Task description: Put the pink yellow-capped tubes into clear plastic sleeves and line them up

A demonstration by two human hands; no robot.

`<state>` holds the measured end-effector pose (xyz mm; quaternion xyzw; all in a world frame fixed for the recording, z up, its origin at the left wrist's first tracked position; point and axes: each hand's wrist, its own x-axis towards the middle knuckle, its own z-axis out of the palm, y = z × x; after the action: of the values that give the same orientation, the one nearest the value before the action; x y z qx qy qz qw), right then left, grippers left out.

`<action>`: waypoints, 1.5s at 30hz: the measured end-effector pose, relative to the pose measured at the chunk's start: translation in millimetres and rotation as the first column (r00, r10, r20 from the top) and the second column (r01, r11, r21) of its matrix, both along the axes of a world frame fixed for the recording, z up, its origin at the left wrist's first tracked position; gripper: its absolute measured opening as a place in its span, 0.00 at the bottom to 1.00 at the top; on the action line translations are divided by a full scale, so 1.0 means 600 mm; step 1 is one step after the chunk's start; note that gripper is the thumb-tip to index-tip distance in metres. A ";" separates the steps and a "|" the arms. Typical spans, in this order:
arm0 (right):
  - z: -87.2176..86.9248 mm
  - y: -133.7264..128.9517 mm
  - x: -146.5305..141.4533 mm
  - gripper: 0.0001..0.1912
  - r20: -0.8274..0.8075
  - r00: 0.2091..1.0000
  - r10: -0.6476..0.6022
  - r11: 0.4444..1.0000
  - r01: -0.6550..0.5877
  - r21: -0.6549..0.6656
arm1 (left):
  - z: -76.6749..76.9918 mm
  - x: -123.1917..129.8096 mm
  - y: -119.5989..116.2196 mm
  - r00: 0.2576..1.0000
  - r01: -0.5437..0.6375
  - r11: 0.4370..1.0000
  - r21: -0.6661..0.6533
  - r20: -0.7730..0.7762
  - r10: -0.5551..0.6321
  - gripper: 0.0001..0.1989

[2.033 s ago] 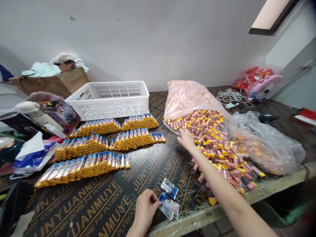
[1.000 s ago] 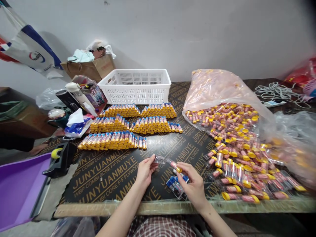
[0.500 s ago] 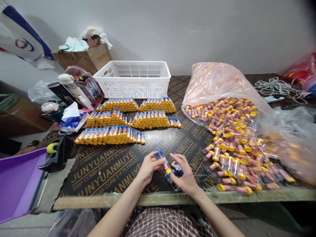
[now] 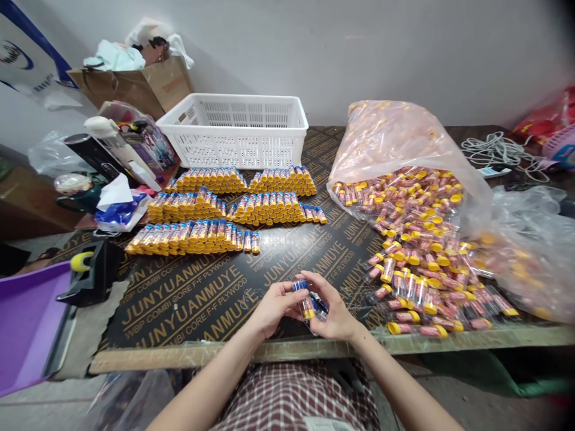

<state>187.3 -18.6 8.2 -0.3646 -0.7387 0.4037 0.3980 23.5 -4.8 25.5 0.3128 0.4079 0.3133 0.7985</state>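
My left hand [image 4: 274,309] and my right hand [image 4: 336,310] meet at the front of the plywood board [image 4: 179,305]. Between them stands a clear tube [image 4: 306,303] with a blue cap on top and a yellow cap below, gripped by the fingers of both hands. A small blue packet [image 4: 320,304] sits against my right fingers, partly hidden. To the right lies a heap of cellophane-wrapped tubes with yellow caps [image 4: 417,251], spilling from a large plastic bag [image 4: 395,140]. Rows of blue-and-yellow tubes [image 4: 193,237] lie beyond my hands.
A white slotted plastic basket [image 4: 233,131] stands at the board's back. On the left are a black tape dispenser [image 4: 92,272], a purple tray [image 4: 31,320] and a tissue pack [image 4: 121,206]. A cardboard box [image 4: 135,84] holds cloth behind. The board's front edge runs just below my hands.
My hands have come closer together, and the tube now stands upright between them. The blue packets are mostly hidden behind my right hand. The whole view has shifted slightly upward and left.
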 end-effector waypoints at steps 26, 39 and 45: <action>-0.014 0.401 0.116 0.40 0.351 0.886 -0.304 0.946 0.238 0.219 | -0.082 0.022 -0.023 0.465 0.457 0.809 0.370 -0.874 0.137 0.05; 0.009 0.368 0.240 0.30 0.740 0.388 -0.550 0.781 0.552 0.291 | -0.071 0.014 -0.015 0.496 0.481 0.792 0.376 -0.862 0.108 0.06; 0.004 0.312 0.307 0.16 0.885 0.185 -0.427 0.780 0.570 0.257 | -0.080 0.009 -0.014 0.548 0.405 0.786 0.468 -0.812 0.201 0.04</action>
<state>371.3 168.8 10.5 -0.7676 -0.6403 0.0284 0.0068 29.1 -13.4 -22.6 0.6860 0.5901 0.1904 0.3807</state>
